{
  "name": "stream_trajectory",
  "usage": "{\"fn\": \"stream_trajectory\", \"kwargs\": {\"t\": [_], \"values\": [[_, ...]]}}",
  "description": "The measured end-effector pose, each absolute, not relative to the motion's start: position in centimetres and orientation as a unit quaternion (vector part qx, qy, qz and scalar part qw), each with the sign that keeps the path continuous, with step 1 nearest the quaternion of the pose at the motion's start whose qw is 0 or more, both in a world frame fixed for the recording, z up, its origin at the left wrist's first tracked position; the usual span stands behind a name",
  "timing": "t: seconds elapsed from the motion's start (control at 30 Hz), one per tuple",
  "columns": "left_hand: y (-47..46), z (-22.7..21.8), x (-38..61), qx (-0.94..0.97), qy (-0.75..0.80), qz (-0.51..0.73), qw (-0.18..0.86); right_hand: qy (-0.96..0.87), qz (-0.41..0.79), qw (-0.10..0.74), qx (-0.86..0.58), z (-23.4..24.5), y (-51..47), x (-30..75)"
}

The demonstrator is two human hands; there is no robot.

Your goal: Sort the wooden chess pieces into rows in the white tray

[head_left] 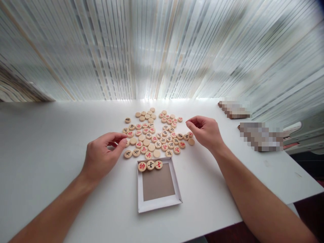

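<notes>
Several round wooden chess pieces with red or black characters lie scattered on the white table. A shallow white cardboard tray sits in front of them, with three pieces lined along its far edge. My left hand hovers at the left side of the pile, fingers curled with thumb and forefinger pinched; whether a piece is between them is hidden. My right hand is at the pile's right edge, fingers curled in a loose pinch above the outermost pieces.
Two blurred-out objects lie at the table's right side, near its edge. A wall of vertical slats rises behind the table. The table's front edge runs close to my forearms.
</notes>
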State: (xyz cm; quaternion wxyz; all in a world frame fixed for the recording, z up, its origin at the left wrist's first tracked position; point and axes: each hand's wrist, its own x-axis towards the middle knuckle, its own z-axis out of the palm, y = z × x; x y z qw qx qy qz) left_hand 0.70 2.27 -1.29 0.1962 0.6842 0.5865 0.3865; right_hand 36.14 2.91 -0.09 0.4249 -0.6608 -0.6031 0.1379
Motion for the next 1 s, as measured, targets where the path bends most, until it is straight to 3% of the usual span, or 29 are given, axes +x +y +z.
{"fn": "stream_trajectory", "kwargs": {"t": [1.0], "values": [[1.6, -1.0, 1.3, 0.726, 0.548, 0.374, 0.185, -0.680, 0.142, 0.378, -0.612, -0.4, 1.7, 34.0]]}}
